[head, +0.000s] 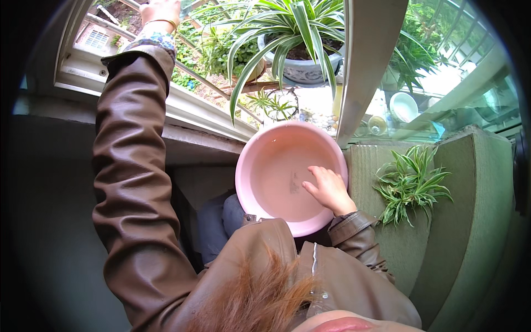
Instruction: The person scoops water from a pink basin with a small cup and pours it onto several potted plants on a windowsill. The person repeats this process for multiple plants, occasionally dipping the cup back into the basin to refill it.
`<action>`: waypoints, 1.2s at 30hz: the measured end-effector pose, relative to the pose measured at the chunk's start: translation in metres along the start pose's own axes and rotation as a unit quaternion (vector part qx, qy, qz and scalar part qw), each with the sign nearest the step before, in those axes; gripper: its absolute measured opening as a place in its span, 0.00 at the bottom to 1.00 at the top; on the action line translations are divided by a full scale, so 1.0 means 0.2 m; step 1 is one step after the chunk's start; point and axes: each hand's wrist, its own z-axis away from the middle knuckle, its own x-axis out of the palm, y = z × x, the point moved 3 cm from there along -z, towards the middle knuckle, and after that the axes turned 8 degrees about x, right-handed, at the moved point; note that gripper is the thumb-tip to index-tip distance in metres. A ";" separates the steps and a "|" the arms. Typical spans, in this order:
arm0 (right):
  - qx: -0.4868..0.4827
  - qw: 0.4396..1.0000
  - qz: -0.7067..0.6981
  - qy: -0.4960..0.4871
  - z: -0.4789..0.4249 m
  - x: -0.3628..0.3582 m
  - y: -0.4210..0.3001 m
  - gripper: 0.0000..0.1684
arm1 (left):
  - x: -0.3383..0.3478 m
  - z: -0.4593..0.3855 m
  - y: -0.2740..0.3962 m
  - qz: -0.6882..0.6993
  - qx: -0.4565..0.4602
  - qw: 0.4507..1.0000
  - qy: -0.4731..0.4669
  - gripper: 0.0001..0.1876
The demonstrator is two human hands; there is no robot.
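Note:
A pink plastic basin [247,182] with cloudy water in it stands in front of my body, by the window. Over its right side reaches my right hand [332,191], thumb and forefinger apart above the water. Whether its palm touches the rim is unclear. My left hand [159,12] is stretched far out through the window opening, cut by the top edge of the view. Something pale and see-through shows beside its fingers; I cannot tell if the hand holds it. To its right a spider plant [303,20] grows in a white and blue patterned pot [305,71].
Metal bars [207,85] run outside the white window frame [199,120]. A vertical frame post [369,62] rises behind the basin's right side. Right of the basin, a small spider plant [412,184] lies against a greenish padded seat [390,249]. Behind glass stands a white bowl [403,107].

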 end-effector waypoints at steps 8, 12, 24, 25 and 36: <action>-0.010 1.000 0.008 0.028 0.03 0.03 0.04 0.28 | -0.22 0.77 0.51 0.175 0.050 0.982 0.056 0.34; -0.023 0.999 0.009 0.020 0.03 0.07 0.02 0.28 | -0.11 1.52 0.86 0.179 0.104 0.962 -0.176 0.38; -0.022 1.000 0.013 -0.004 0.05 0.16 -0.05 0.27 | 0.45 2.32 1.26 0.158 0.117 0.935 -0.296 0.39; -0.025 1.000 0.012 -0.003 0.06 0.16 -0.06 0.27 | 0.47 2.34 1.28 0.168 0.116 0.933 -0.298 0.39; -0.033 0.999 -0.001 -0.015 0.05 0.19 -0.07 0.27 | 0.43 2.43 1.20 0.393 -0.125 0.834 -0.365 0.41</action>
